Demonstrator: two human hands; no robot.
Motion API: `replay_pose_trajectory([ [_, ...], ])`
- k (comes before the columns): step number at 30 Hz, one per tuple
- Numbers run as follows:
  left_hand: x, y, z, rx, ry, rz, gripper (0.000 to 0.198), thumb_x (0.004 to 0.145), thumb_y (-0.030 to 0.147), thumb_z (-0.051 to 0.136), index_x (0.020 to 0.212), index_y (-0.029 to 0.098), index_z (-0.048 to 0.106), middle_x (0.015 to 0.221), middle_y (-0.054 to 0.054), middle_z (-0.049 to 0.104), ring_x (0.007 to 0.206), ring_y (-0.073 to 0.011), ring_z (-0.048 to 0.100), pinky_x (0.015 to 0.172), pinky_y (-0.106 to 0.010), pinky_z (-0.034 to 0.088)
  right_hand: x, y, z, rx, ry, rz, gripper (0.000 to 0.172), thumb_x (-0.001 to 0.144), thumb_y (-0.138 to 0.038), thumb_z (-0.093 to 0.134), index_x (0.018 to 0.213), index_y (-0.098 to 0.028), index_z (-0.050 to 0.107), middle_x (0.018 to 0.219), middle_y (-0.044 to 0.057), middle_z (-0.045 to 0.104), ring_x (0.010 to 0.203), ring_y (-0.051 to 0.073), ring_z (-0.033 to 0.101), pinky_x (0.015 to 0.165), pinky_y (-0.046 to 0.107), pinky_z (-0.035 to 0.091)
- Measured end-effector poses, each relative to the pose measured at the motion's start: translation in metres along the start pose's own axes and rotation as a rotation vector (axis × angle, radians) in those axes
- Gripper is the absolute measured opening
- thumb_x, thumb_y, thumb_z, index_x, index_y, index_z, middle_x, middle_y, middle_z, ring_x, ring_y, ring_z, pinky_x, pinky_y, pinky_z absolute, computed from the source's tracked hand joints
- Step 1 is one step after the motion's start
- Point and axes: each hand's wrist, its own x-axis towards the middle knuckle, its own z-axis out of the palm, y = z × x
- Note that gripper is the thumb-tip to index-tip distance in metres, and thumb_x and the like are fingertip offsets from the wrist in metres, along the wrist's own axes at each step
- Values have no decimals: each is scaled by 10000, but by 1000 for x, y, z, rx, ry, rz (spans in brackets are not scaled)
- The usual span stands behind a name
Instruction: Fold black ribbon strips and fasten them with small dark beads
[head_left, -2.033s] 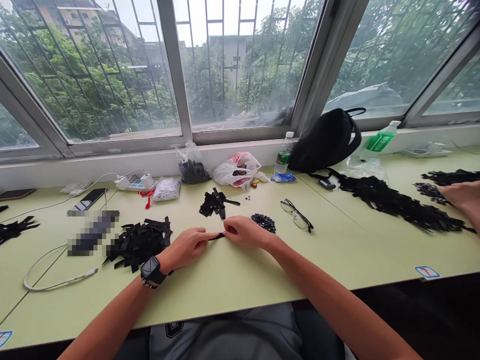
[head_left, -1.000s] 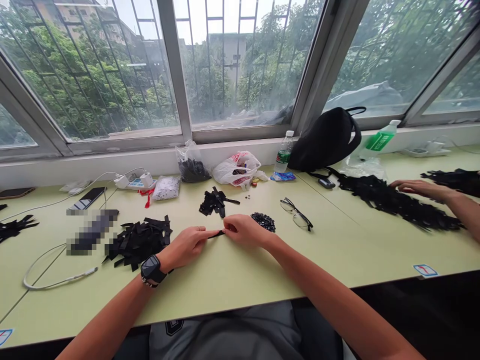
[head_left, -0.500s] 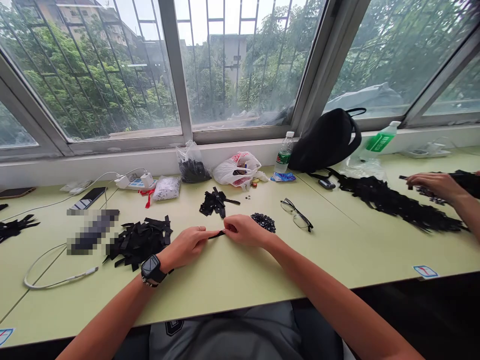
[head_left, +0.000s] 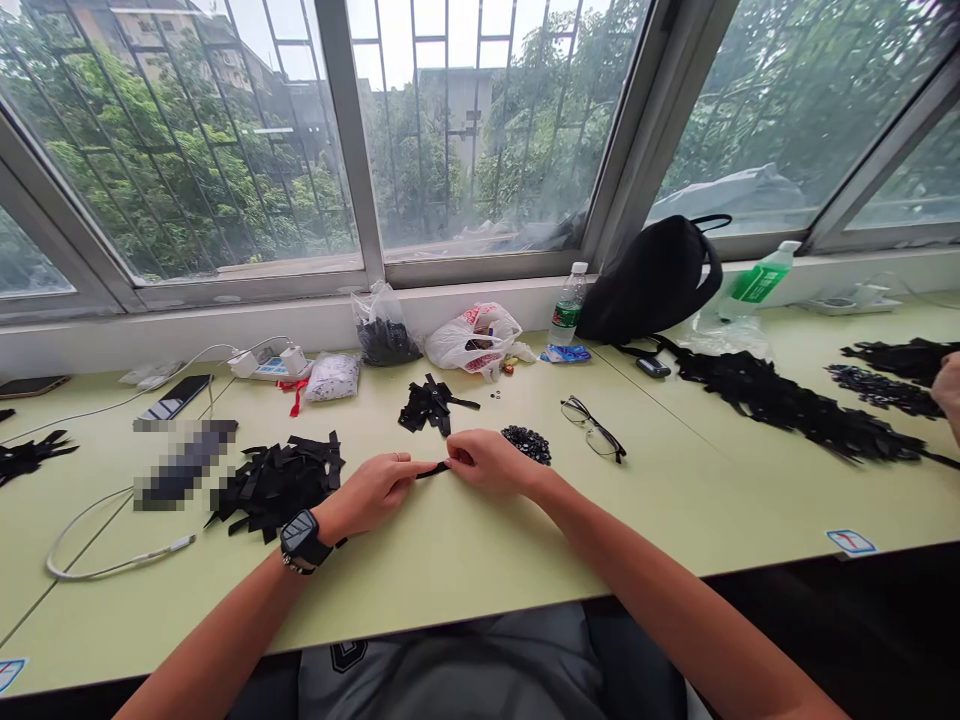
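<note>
The left hand (head_left: 367, 494) and right hand (head_left: 489, 464) pinch a narrow black strip (head_left: 433, 470) at both ends, holding it taut; a loose heap of matching strips (head_left: 277, 486) lies left of it.

Pale green table (head_left: 465, 570), loose black strips (head_left: 281, 485), eyeglasses (head_left: 592, 430), what seem dark beads (head_left: 527, 445)

— Up top?
— Wide windows (head_left: 187, 150), slanted in view, with grey metal frames (head_left: 346, 140) and thin bars (head_left: 448, 120) beyond the glass.
— And outside?
— Dense green trees (head_left: 172, 170), a pale building (head_left: 457, 110) among them, pale sheeting (head_left: 739, 195) off to the right.
— Light?
— Soft, flat daylight through the panes, from a white sky.
— Under the glass?
— A white sill (head_left: 300, 325), then a long pale-green desk (head_left: 450, 590) with a thin seam, and darkness (head_left: 825, 630) below its front edge.
</note>
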Motion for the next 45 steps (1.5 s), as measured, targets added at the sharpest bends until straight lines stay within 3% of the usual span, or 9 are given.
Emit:
replay_pose_trajectory([
  [13,1,1,-2,-12,-14,-1,553,1006,61,407,1448,295,643,919,-41,655,829,-174,607,731,-245,436,-1,-1,0,2,6,-7,186,880,-193,645,739,-193,523,709,-26,552,657,124,427,631,265,252],
  [20,1,1,-1,-13,-7,9,560,1000,47,413,1449,294,639,909,-36,650,821,-170,603,727,-247,432,0,1,2,5,15,2,70,879,-175,649,846,-199,592,729,-32,569,652,122,447,634,250,266],
  [27,0,-1,2,-5,-4,0,582,995,42,408,1465,306,626,910,-34,640,831,-175,602,742,-249,431,2,0,5,31,90,-104,92,890,-124,631,925,-208,615,880,4,622,770,142,529,693,235,342],
  [45,1,2,-1,-5,-11,-5,584,993,45,400,1444,329,642,937,-33,646,868,-186,612,776,-258,441,1,-3,11,22,52,-118,61,915,-142,652,887,-195,663,755,-16,602,674,122,495,644,231,315],
])
